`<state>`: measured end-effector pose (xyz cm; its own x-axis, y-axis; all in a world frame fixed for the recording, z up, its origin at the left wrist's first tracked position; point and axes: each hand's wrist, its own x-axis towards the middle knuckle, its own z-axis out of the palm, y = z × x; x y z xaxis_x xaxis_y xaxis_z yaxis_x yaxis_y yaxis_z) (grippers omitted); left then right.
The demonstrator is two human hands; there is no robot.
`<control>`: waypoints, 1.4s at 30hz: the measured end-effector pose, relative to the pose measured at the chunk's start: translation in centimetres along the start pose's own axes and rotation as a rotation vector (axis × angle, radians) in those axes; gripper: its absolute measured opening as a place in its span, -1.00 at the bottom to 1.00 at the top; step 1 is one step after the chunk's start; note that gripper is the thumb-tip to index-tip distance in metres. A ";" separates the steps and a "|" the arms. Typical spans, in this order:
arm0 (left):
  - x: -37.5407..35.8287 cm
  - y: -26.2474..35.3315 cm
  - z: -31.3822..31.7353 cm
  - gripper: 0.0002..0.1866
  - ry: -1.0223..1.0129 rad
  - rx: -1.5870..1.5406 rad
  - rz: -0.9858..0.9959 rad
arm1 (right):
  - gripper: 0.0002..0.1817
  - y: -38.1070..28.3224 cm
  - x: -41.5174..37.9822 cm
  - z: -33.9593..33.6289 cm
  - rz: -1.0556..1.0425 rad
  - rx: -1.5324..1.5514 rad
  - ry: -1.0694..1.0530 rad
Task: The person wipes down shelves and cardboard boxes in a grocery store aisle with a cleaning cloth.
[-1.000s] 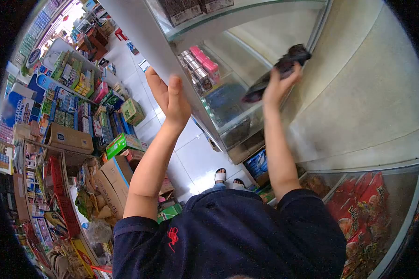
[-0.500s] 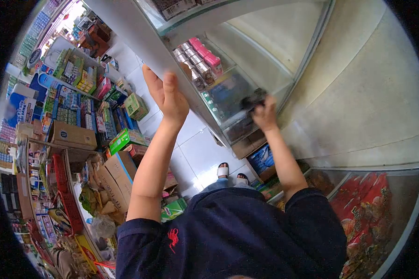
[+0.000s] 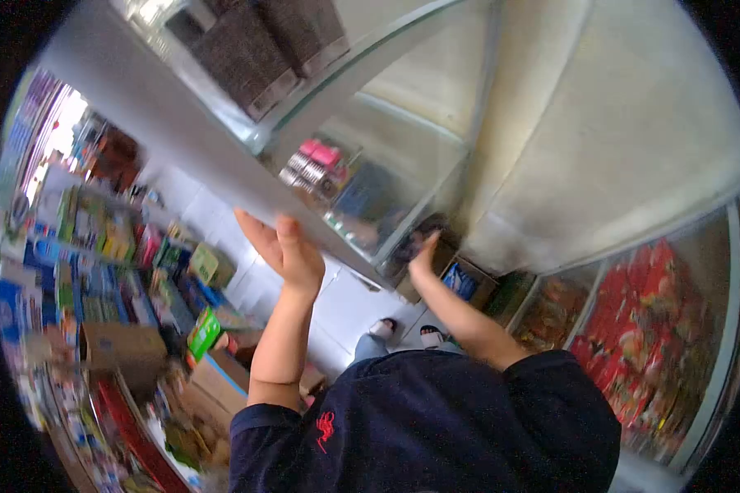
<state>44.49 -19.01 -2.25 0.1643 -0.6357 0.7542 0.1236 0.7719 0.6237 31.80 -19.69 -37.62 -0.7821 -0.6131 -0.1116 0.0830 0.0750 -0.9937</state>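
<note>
My left hand (image 3: pixel 298 261) is raised against the pale upright frame of the glass cabinet (image 3: pixel 173 131), fingers stretched and thumb apart, with nothing in it. At the cabinet's lower side, beside the glass panel, my right hand (image 3: pixel 423 256) has its fingers at a dark crumpled bundle (image 3: pixel 429 230) that looks like a cloth; motion blurs it. Behind the glass lie pink packs (image 3: pixel 321 153) and a row of small silver-and-brown containers (image 3: pixel 304 174). A dark blue flat item (image 3: pixel 368 191) lies beside them.
Red packets (image 3: pixel 633 329) fill a glass-sided case on the right. Cartons (image 3: pixel 123 353) and stacked goods (image 3: pixel 99 222) line the left side of the white tiled floor (image 3: pixel 325 316). A blue package (image 3: pixel 460 281) sits in a box below my right hand.
The view has turned and shifted. My right hand, with the dark bundle, has moved down and left towards the cabinet's bottom corner. My left hand stays at the frame.
</note>
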 end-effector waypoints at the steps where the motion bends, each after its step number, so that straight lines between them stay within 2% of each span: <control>1: -0.5 0.5 0.0 -0.47 -0.013 -0.036 -0.097 | -0.36 2.7 -1.7 -0.5 0.322 0.331 -0.139; 2: -0.9 0.6 -0.7 -0.44 -0.086 -0.008 -0.157 | -0.36 4.0 -2.9 -0.7 0.617 0.677 -0.288; 3: -1.3 0.7 -1.6 -0.40 -0.164 0.024 -0.212 | -0.39 -5.0 -6.7 -1.5 0.693 0.628 -0.154; 4: -1.5 1.3 -2.2 -0.40 -0.267 0.103 -0.209 | -0.41 -2.4 -7.0 -2.0 0.694 0.592 -0.288; 5: -1.9 1.9 -2.8 -0.39 -0.369 0.184 -0.198 | -0.46 -4.6 -8.1 -2.5 0.576 0.409 -0.399; 6: -2.5 1.8 -3.6 -0.35 -0.389 0.240 -0.074 | -0.55 -9.1 -8.9 -3.2 0.842 0.548 -0.265; 7: -3.3 1.3 -4.3 -0.31 -0.396 0.291 0.055 | -0.60 -10.7 -9.3 -4.4 0.529 0.329 -0.499; 9: -5.4 -0.4 -5.9 -0.26 -0.401 0.082 0.395 | -0.59 -13.2 -9.9 -7.3 0.248 0.431 -0.728; 10: -6.7 -1.1 -6.7 -0.27 -0.597 -0.007 0.484 | -0.57 -11.3 -8.3 -6.6 0.431 0.185 -0.672; 11: -7.6 -1.8 -7.1 -0.27 -0.789 -0.097 0.578 | -0.57 -11.8 -8.2 -7.6 0.422 0.207 -0.610; 13: -9.0 -2.0 -6.2 -0.24 -1.155 -0.069 0.378 | -0.50 -14.2 -9.2 -10.0 0.177 0.297 -0.688; 14: -9.5 -1.6 -5.5 -0.24 -1.191 -0.125 0.398 | -0.46 -15.0 -10.1 -11.3 0.154 0.171 -0.546; 16: -10.0 -1.0 -3.3 -0.25 -1.345 -0.048 0.065 | -0.44 -16.0 -12.9 -13.1 0.114 0.258 -0.359; 17: -10.3 -1.0 -2.5 -0.25 -1.388 -0.104 0.087 | -0.42 -16.7 -14.6 -13.9 0.082 0.323 -0.241; 19: -11.7 -0.8 -1.5 -0.06 -1.642 -0.183 0.095 | -0.43 -18.1 -18.1 -15.4 0.027 0.376 -0.081; 21: -13.0 0.4 -0.8 -0.12 -1.691 -0.324 0.051 | -0.44 -17.9 -20.9 -16.6 0.080 0.337 -0.015; 22: -14.0 0.9 -0.5 -0.17 -1.729 -0.401 -0.031 | -0.46 -16.8 -22.1 -17.2 0.006 0.188 0.058; 23: -14.9 1.6 0.0 -0.22 -1.762 -0.474 -0.110 | -0.46 -16.0 -23.3 -18.0 -0.001 0.190 0.093; 24: -15.3 2.8 0.6 -0.30 -1.738 -0.485 0.033 | -0.50 -15.8 -24.5 -18.7 0.040 0.222 0.242; 25: -16.2 3.7 1.0 -0.30 -1.750 -0.513 0.052 | -0.53 -17.5 -25.7 -19.5 0.077 0.253 0.388; 26: -17.4 4.6 1.7 -0.31 -1.778 -0.572 0.033 | -0.56 -19.4 -27.7 -21.6 0.117 0.332 0.301; 29: -20.2 8.1 2.8 -0.31 -1.787 -0.700 0.055 | -0.62 -20.2 -32.2 -26.3 0.090 0.481 0.362; 32: -24.7 10.8 4.5 -0.21 -1.898 -0.824 -0.081 | -0.65 -19.7 -35.8 -31.2 0.029 0.403 0.452; 35: -29.5 15.0 6.5 -0.20 -1.722 -0.835 -0.065 | -0.68 -18.8 -38.8 -35.4 -0.085 0.374 0.573; 37: -32.1 18.4 7.8 -0.21 -1.728 -0.878 -0.107 | -0.69 -18.3 -40.7 -38.6 -0.129 0.381 0.576; 39: -34.6 21.2 9.1 -0.22 -1.816 -0.774 0.141 | -0.72 -18.5 -42.8 -41.4 -0.092 0.289 0.698; 42: -37.2 26.0 11.6 -0.28 -1.759 -0.809 0.186 | -0.72 -18.7 -45.3 -46.3 -0.115 0.257 0.757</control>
<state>30.22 24.66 -11.70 -0.7170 0.5401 0.4407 0.6576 0.3144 0.6846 37.08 43.04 -13.67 -0.9929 0.0997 -0.0642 0.0437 -0.1964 -0.9796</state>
